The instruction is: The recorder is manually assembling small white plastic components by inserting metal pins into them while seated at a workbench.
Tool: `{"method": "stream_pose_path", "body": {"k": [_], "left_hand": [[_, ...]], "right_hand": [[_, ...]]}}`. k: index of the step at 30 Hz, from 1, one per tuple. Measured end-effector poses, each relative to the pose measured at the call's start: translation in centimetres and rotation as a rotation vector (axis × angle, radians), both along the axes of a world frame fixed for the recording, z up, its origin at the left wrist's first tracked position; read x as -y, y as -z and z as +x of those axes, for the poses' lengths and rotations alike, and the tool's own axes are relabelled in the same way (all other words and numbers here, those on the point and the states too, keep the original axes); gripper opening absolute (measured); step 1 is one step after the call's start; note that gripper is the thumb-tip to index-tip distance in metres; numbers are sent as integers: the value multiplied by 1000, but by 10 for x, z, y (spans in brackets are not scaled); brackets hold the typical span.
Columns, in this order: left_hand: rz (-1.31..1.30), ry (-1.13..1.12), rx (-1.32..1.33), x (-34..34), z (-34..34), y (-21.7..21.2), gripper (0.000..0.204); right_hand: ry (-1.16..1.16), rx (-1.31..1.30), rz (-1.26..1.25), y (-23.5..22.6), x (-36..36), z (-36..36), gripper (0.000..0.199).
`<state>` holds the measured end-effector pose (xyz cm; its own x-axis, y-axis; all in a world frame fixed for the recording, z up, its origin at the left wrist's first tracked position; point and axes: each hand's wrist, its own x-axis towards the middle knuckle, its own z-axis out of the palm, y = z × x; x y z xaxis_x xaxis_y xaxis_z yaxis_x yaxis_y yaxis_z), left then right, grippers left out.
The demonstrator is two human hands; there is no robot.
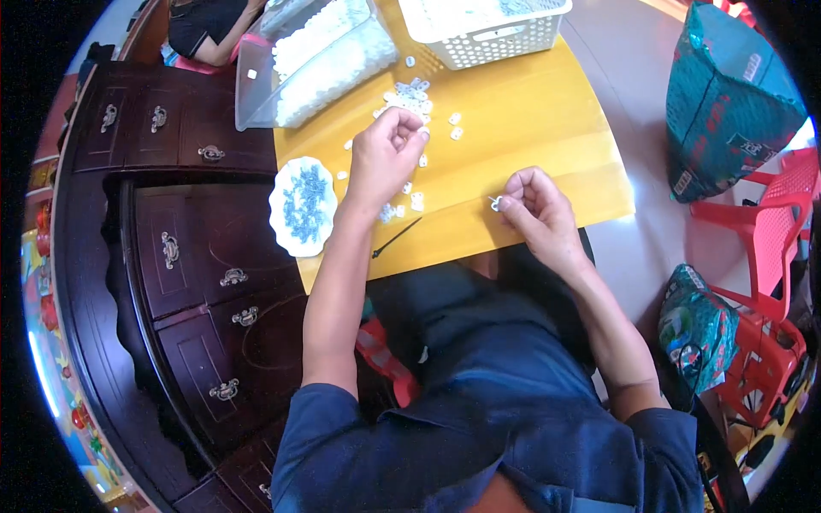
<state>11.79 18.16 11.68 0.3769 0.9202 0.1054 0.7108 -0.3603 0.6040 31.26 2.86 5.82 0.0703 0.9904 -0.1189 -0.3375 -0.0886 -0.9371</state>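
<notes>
My left hand (385, 156) is closed, thumb against bent fingers, beside a heap of small white and grey plastic pieces (409, 97). Whatever its fingertips hold is too small to make out. Over the table's right part, my right hand (540, 215) pinches a small white plastic piece (495, 203) with a thin dark bit on it. More such pieces (416, 201) lie scattered below and right of the left hand. Left of my left forearm sits a white scalloped dish (281, 210) of small grey-blue parts. A thin black stick-like tool (397, 238) rests near the table's front edge.
The yellow table (547, 128) carries a clear bin (256, 103) of white pieces at the far left and a white perforated basket (487, 50) at the back. Dark drawers (188, 256) stand left. A green bag (723, 111) and red chair (761, 214) are right. Another person's arm (224, 50) shows far left.
</notes>
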Motion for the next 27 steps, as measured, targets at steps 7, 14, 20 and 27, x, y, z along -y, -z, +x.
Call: {"method": "stream_pose_path", "body": {"k": [7, 14, 20, 27], "left_hand": [[-441, 101, 488, 57, 9, 12, 15], [-586, 136, 622, 78, 12, 23, 17], [-569, 145, 624, 83, 15, 25, 21], [-507, 135, 632, 85, 20, 25, 24]], "right_hand": [[13, -14, 25, 1, -1, -2, 12], [3, -1, 17, 1, -1, -1, 13], [4, 12, 25, 5, 0, -1, 13], [16, 16, 23, 7, 0, -2, 14]]}}
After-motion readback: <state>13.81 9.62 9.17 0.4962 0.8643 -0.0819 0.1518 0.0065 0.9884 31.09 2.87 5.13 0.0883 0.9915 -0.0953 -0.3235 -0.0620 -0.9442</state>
